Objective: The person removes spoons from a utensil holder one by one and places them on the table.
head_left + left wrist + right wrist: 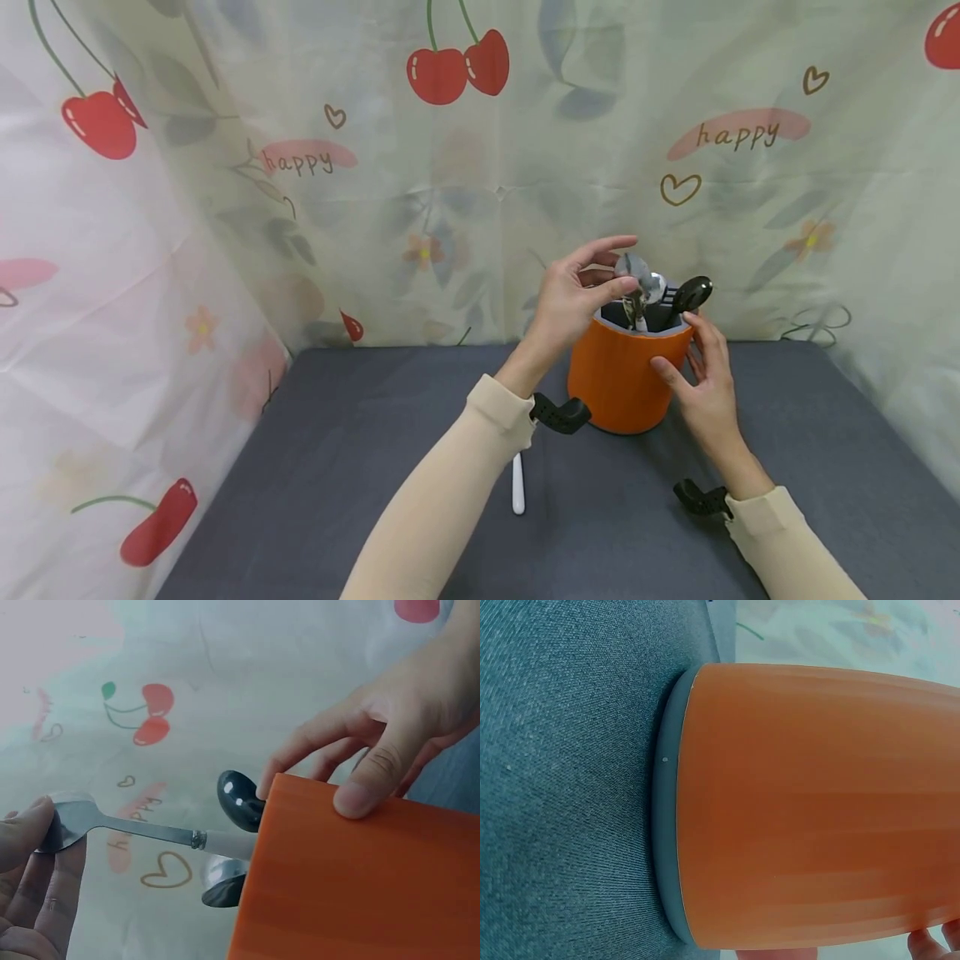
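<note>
The left hand [566,292] pinches the bowl of a metal spoon [146,828] between thumb and fingers. The spoon's white handle points into the mouth of an orange container [622,375], its lower end hidden behind the wall. The right hand [708,383] holds the container on its right side, the thumb pressed to the wall below the rim and the other fingers bent round the side, the forefinger up at the rim.

The container stands upright, with a light grey rim and a dark grey band [670,817] round its foot. In it, beside the held spoon, are a second shiny spoon [225,879], bowl up, and a black spoon [240,799] leaning out close to the right forefinger. Dark tines, apparently a fork's, show between them; the rest of the contents are hidden.

The left forearm reaches forward and to the right, the hand above the rim; the right forearm comes in from the lower right. Both wear cream sleeves. A white handle [518,485] lies on the dark grey table [337,433], partly covered by the left sleeve [450,483].
</note>
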### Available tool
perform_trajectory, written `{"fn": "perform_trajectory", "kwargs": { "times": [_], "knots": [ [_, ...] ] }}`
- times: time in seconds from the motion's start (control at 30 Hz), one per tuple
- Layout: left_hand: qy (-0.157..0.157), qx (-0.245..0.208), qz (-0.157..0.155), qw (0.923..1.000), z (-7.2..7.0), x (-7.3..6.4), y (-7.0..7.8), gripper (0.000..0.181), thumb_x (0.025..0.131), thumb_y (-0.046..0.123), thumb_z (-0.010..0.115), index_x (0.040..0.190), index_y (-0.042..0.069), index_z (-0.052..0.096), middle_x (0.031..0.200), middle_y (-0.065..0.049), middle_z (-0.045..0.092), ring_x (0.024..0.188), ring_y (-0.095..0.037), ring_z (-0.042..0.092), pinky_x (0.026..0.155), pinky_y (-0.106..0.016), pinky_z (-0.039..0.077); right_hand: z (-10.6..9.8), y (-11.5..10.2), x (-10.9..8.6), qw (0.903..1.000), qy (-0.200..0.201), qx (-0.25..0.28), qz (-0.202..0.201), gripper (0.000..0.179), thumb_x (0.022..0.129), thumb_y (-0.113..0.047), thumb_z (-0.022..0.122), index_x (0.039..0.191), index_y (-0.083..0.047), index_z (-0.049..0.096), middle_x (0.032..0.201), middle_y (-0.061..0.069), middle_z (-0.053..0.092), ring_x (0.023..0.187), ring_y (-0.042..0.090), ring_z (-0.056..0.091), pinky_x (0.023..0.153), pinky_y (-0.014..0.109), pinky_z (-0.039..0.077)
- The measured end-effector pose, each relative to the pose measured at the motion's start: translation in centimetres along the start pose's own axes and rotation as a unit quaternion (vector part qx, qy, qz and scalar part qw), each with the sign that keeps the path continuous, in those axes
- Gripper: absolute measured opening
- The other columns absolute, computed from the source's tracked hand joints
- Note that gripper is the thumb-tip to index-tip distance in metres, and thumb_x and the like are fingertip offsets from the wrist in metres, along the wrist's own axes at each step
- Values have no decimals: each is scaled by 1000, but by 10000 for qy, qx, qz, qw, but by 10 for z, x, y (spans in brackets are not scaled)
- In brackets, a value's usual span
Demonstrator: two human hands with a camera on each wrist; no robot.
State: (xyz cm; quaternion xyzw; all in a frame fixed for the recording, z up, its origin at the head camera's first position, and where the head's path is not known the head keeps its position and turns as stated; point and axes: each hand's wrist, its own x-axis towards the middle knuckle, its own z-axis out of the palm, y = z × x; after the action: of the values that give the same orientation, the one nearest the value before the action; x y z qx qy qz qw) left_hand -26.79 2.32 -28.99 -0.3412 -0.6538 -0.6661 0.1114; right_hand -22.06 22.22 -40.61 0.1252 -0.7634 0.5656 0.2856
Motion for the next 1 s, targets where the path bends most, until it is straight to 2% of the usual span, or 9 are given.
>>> {"fn": "perform_trajectory", "kwargs": {
  "times": [0.1, 0.23, 0.33, 0.5, 0.7, 0.8, 1.0],
  "knots": [
    [71, -49, 16, 10000, -1, 0, 3, 41, 94, 1, 75, 134, 3, 69, 111, -15, 68, 94, -15, 72, 86, -29, 60, 0, 1, 0, 10000, 16, 33, -27, 69, 95, 10, 69, 157, -6, 42, 165, 11, 30, 150, 23, 34, 123, 59, 26],
    [207, -236, 86, 9995, -3, 0, 9, 37, 94, 0, 76, 130, 0, 70, 113, -14, 68, 95, -18, 72, 89, -33, 61, 0, 0, 0, 10000, 30, 41, 22, 69, 95, 9, 70, 156, -6, 43, 165, 11, 30, 150, 23, 35, 124, 51, 27],
    [317, -471, 246, 9981, -6, 1, 15, 36, 93, -3, 75, 129, -3, 70, 112, -15, 67, 93, -20, 72, 88, -38, 62, 0, 0, -1, 10000, 46, 42, 51, 69, 95, 8, 70, 157, -7, 43, 165, 9, 30, 150, 24, 35, 125, 49, 27],
    [508, -682, 541, 9949, -15, 1, 25, 36, 92, -8, 74, 128, -7, 69, 107, -16, 66, 88, -18, 73, 86, -43, 62, 1, 3, 0, 9999, 72, 60, 59, 70, 95, 7, 71, 157, -9, 43, 165, 8, 31, 150, 24, 35, 124, 54, 26],
    [650, -690, 843, 9919, -27, 0, 39, 37, 91, -11, 73, 128, -10, 67, 105, -21, 67, 89, -15, 73, 86, -45, 62, -1, 25, 4, 9999, 60, -12, 121, 74, 94, 9, 71, 159, -13, 42, 165, 4, 30, 151, 23, 35, 124, 53, 27],
    [693, -673, 908, 9912, -33, -1, 44, 38, 91, -11, 74, 128, -10, 67, 110, -21, 67, 92, -16, 72, 88, -46, 62, -1, 36, 5, 9999, 71, -16, 140, 75, 94, 8, 72, 159, -13, 42, 165, 3, 30, 150, 23, 35, 125, 50, 27],
    [775, -426, 978, 9913, -49, -5, 48, 39, 91, -11, 74, 129, -10, 67, 123, -23, 68, 94, -18, 72, 88, -45, 61, -2, 41, 5, 9999, 60, -67, 138, 75, 94, 6, 73, 159, -14, 41, 166, 3, 29, 150, 22, 34, 126, 44, 27]
  ]
}}
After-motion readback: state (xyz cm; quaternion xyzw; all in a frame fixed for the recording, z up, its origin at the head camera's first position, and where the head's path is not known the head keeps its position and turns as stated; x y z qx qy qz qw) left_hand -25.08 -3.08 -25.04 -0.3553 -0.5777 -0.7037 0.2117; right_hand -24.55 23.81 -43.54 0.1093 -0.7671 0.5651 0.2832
